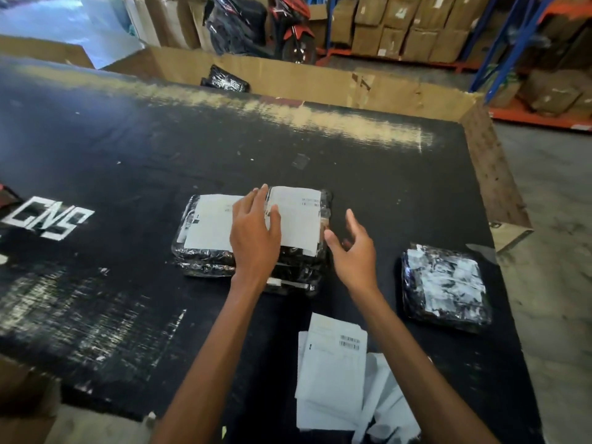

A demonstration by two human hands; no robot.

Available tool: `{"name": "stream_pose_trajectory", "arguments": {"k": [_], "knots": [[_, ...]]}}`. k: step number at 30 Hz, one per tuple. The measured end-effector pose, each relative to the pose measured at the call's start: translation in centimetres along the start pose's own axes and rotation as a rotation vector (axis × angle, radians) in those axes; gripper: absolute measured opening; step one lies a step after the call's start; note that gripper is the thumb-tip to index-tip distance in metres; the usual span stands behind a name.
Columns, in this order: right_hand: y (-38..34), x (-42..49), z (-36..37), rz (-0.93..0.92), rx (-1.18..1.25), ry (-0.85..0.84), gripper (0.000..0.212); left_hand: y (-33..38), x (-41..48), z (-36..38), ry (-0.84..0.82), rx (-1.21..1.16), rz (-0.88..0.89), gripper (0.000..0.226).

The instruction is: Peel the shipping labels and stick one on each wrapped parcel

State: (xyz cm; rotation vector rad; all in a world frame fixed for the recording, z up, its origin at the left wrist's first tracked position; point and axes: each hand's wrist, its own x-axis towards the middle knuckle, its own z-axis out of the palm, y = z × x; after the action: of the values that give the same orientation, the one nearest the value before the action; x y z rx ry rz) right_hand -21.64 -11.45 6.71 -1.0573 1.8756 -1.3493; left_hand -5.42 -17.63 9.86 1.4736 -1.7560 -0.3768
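Two black plastic-wrapped parcels lie side by side mid-table. The left parcel [205, 261] carries a white label [209, 224]. The right parcel [298, 270] carries another white label [299, 219]. My left hand [254, 233] lies flat, fingers spread, across the seam between both labels. My right hand [354, 251] hovers open just right of the right parcel, holding nothing. A third wrapped parcel [445, 286] with no clean label sits apart at the right. A pile of white shipping labels [336, 373] with barcodes lies near the front edge.
The worn black table [112, 174] has white lettering at the left. Behind it stands a large open cardboard bin [288, 78] holding a black parcel [226, 80]. Shelving with cartons and a motorbike fill the background. The table's right edge drops to concrete floor.
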Motion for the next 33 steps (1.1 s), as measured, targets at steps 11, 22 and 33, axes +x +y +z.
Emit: {"name": "stream_pose_trajectory", "arguments": {"k": [11,22,33], "knots": [[8.7,-11.7,-8.7,0.132,-0.347,-0.005,0.012,-0.4,-17.5,-0.9,-0.28,0.024,0.017,0.009],[9.3,-14.3,-6.3,0.208,-0.59,-0.082,0.027,-3.1,-20.1,1.3,-0.464,0.106,-0.242,0.017],[8.8,-13.1,-6.1,0.296,-0.128,-0.016,0.021,-2.1,-19.6,0.6,-0.362,-0.019,-0.289,0.023]]}}
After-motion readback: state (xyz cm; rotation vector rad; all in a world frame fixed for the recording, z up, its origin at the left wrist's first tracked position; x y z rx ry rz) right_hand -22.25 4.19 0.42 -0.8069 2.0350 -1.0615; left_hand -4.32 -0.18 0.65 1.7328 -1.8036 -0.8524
